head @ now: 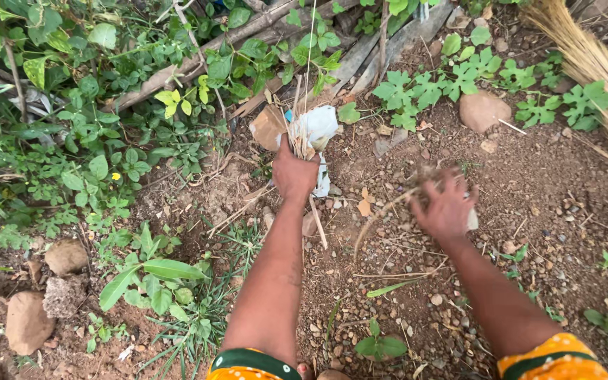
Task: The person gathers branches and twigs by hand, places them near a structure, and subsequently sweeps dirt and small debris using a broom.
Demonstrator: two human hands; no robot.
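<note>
Reddish-brown gravelly soil (pixel 529 183) fills my view, with green weeds and creepers (pixel 72 127) crowding the left and top. I see the left hand (pixel 294 174) closed tight around a bundle of pale dry sticks and white crumpled wrapping (pixel 312 130), held just above the ground near the edge of the greenery. Thin stick ends poke out below the fist and down toward the soil; how many sticks are in the bundle I cannot tell, because the wrapping and the fingers cover them.

I see the right hand (pixel 446 207) low over the soil, well apart from the left, and it is smeared by motion blur. Its fingers look curled around some thin dry stalks (pixel 381 214) that trail off to the left, with a small whitish scrap showing at its outer edge, but I cannot tell whether the grip is truly closed.

A rounded pinkish stone (pixel 483 110) lies beyond the right hand. A straw-coloured grass broom (pixel 599 70) runs out of view at the upper right. Brown rocks (pixel 29 320) sit at the lower left. Orange sleeves with green trim (pixel 557 359) are cut off at the bottom edge.
</note>
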